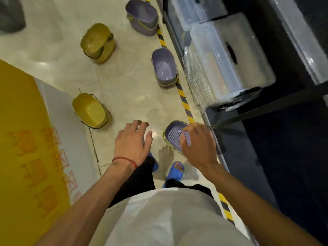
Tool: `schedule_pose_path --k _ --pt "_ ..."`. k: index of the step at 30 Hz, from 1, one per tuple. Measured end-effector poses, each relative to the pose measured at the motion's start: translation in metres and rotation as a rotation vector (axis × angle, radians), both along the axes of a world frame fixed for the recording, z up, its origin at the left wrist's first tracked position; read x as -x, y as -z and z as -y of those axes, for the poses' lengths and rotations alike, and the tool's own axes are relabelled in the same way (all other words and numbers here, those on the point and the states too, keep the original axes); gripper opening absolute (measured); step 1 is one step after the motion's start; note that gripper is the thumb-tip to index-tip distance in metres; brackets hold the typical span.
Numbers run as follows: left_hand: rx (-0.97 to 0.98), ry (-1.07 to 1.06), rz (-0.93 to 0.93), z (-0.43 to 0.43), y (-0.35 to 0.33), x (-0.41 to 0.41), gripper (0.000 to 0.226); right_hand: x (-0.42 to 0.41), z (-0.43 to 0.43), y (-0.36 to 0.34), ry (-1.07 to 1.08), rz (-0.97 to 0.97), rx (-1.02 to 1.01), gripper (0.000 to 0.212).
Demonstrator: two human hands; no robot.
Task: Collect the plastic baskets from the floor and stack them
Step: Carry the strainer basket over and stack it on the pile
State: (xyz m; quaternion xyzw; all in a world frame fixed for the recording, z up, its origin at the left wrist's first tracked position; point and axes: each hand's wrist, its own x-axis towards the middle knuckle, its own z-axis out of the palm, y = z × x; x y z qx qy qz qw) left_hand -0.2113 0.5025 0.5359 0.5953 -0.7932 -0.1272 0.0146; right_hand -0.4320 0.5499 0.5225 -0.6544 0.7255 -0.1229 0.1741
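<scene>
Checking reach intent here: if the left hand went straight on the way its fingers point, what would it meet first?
The open left hand points ahead over bare floor, left of the nearest purple basket. First on that line looks to be the middle purple basket, though depth is unclear.

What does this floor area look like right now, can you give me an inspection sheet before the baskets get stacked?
Surface: pale tiled floor, glossy.
Job's things: far yellow basket, near yellow basket, far purple basket, middle purple basket, nearest purple basket; all standing apart.
Clutter: crinkled plastic wrap by the shelving.
Hands: left hand open, holding nothing; right hand at the nearest purple basket's rim, grip unclear.
Cables: nothing seen.
Surroundings: yellow-black tape along the floor, clear storage boxes on dark shelving, yellow sign on the left.
</scene>
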Motion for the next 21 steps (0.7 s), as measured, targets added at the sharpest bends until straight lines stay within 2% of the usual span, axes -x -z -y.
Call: schedule_pose_path --k 3,6,10,18,21 --pt "0.048 -0.045 0.005 0.008 -0.02 -0.025 0.033 -0.013 0.019 -0.019 -0.1 -0.046 0.012 0.027" --pt "0.082 -0.081 0.005 0.023 -0.033 -0.051 0.034 -0.032 0.043 -0.03 -0.08 0.017 0.136 0.019" --pt "0.111 -0.113 0.0 0.054 -0.041 -0.089 0.034 -0.065 0.088 -0.043 -0.132 0.017 0.097 0.024" --pt "0.101 -0.188 -0.018 0.11 -0.043 -0.163 0.034 -0.146 0.165 -0.058 -0.217 0.029 0.181 0.02" --pt "0.108 -0.235 -0.014 0.129 -0.041 -0.195 0.033 -0.178 0.197 -0.059 -0.286 0.042 0.156 0.022"
